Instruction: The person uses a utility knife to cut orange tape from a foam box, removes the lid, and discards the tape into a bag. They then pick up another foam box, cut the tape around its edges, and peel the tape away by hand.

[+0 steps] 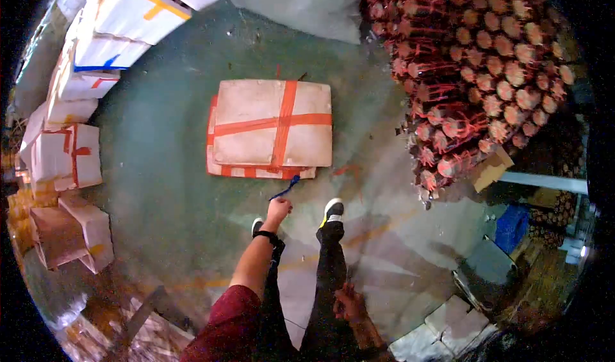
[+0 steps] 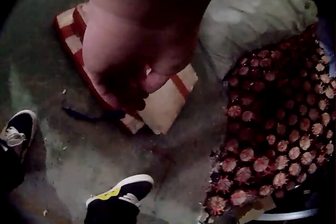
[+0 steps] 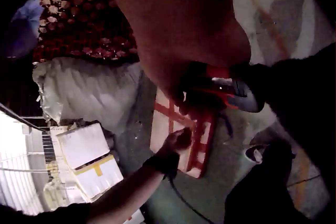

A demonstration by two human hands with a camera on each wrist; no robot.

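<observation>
A foam board (image 1: 307, 99) with crossed red tape lies on another taped piece on the floor. My left hand (image 1: 280, 213) hangs over the floor just in front of it, fingers loosely curled, with nothing visible in them; its fingertips are partly hidden in the left wrist view. A blue cord (image 1: 294, 181) lies beside the stack, past this hand. Low in the head view is my right hand (image 1: 350, 304), near the right leg. In the right wrist view it grips a red-and-grey tool (image 3: 239, 97), whose working end is hidden.
White boxes (image 1: 131, 35) line the left side, with an open carton (image 1: 96, 231) below them. A large heap of netted round items (image 1: 493, 74) stands at right. A grey sack (image 1: 307, 7) lies at the top; two shoes (image 1: 333, 209) are near the stack.
</observation>
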